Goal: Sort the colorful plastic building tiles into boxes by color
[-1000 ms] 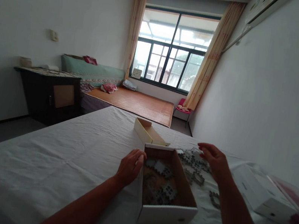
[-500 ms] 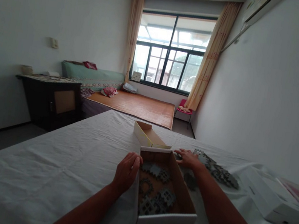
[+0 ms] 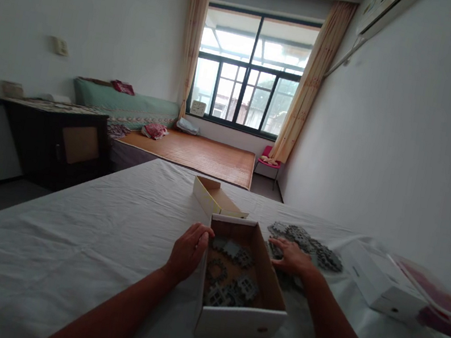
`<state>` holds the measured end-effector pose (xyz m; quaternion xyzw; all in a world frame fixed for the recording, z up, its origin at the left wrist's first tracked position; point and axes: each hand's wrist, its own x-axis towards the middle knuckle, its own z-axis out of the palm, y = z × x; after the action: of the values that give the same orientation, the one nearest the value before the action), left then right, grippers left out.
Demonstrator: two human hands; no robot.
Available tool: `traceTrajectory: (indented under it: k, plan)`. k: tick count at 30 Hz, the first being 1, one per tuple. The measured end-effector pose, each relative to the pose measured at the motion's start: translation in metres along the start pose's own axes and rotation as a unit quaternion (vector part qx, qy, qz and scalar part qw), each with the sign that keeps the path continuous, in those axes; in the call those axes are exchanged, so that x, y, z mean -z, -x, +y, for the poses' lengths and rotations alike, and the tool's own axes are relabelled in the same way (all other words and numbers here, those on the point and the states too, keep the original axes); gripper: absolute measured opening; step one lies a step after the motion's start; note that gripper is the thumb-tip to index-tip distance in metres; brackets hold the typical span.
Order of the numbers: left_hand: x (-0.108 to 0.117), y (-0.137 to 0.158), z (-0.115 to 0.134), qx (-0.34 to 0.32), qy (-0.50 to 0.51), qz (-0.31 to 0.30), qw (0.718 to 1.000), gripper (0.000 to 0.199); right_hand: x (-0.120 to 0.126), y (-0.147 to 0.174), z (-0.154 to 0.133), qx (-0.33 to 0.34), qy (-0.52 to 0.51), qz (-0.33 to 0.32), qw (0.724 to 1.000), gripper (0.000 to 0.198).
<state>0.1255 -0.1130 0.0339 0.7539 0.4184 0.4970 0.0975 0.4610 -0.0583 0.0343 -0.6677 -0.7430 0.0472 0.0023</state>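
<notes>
Box (image 3: 231, 321) on the white sheet (image 3: 102, 235) has grey toothed pieces (image 3: 247, 286) inside, more heaped (image 3: 300, 237) off its right side. Left hand (image 3: 188, 250)'s curled onto the left rim, holding it. Right hand (image 3: 292, 257)'s loosely bent by the heap, can't tell if it's gripping any.

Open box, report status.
Left hand at open box, left rim. Right hand at loose grey pieces outside. More pieces inside. Right wall between right hand and interior.

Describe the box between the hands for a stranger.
On the white cloth, look between the left hand and right hand. The white-walled open box there is brown inside; unlike the open carton beyond, it shows grey toothed pieces on its floor.
</notes>
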Motion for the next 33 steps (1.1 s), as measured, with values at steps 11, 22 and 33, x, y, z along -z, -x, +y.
traceTrajectory:
  k: [11, 22, 33]
  plan:
    - [0.001, -0.003, 0.0, 0.001, -0.005, -0.01, 1.0, 0.025, 0.006, 0.016, -0.005, 0.023, -0.047, 0.061, 0.997, 0.058]
    - [0.0, -0.002, -0.001, 0.003, -0.003, -0.011, 1.0, 0.025, -0.006, 0.014, 0.004, 0.009, -0.03, 0.164, 0.986, 0.062]
    - [-0.002, -0.004, -0.001, 0.006, -0.006, -0.015, 1.0, 0.025, 0.07, 0.054, -0.048, 0.164, -0.525, 0.292, 0.783, 0.047]
